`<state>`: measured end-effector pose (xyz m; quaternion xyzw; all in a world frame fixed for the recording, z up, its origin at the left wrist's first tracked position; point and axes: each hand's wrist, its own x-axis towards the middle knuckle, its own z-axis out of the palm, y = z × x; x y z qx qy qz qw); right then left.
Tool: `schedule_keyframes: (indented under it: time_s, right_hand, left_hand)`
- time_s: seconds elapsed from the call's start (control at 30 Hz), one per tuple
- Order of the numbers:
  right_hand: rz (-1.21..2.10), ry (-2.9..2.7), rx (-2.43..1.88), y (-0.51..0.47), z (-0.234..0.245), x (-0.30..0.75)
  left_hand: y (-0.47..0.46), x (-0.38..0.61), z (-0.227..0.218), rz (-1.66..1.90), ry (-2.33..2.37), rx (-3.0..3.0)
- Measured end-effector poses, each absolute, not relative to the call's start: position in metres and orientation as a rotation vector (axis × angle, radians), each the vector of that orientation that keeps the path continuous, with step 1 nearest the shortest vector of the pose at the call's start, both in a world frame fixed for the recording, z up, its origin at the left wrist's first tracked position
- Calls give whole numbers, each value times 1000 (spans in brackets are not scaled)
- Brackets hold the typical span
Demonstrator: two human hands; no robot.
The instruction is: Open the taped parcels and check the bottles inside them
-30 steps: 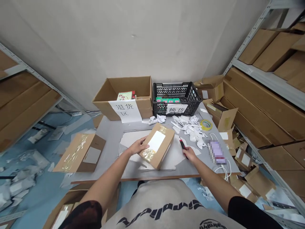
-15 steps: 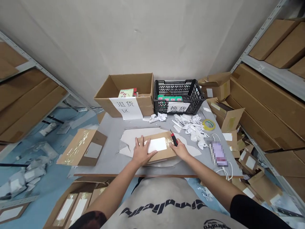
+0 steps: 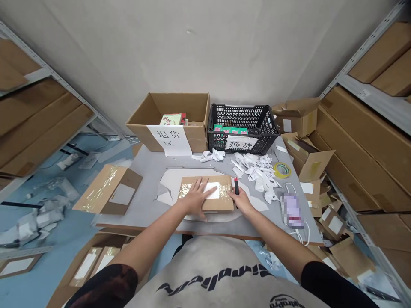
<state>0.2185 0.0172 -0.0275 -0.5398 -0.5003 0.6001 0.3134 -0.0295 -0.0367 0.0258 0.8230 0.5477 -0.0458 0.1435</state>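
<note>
Left hand [image 3: 196, 197]: open, palm flat on taped flat brown cardboard parcel [image 3: 223, 204].
Right hand [image 3: 241, 201]: closed around slim red-and-black cutter [image 3: 236, 186], at parcel's 3 o'clock end.
Parcel axis: 9 to 3 o'clock.

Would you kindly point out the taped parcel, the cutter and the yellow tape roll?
taped parcel [image 3: 222, 204]: head view, bare cardboard top.
cutter [image 3: 236, 187]: head view, black handle.
yellow tape roll [image 3: 282, 175]: head view, near rim.

Single head-worn view
It looks forward and down from above the person's chest, near the tabletop [image 3: 147, 169], facing the wall [image 3: 205, 51].
</note>
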Motion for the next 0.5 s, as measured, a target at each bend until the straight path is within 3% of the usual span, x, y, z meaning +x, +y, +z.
schedule_keyframes:
  time_s: [0.23,0.5]
  right_hand:
    - [1451,-1417,-1471,37,-27,190]
    - [1601,-1366,-1487,51,-22,229]
  left_hand:
    - [-6,-32,34,-130,1604,2350]
    - [27,-20,49,-128,1551,2331]
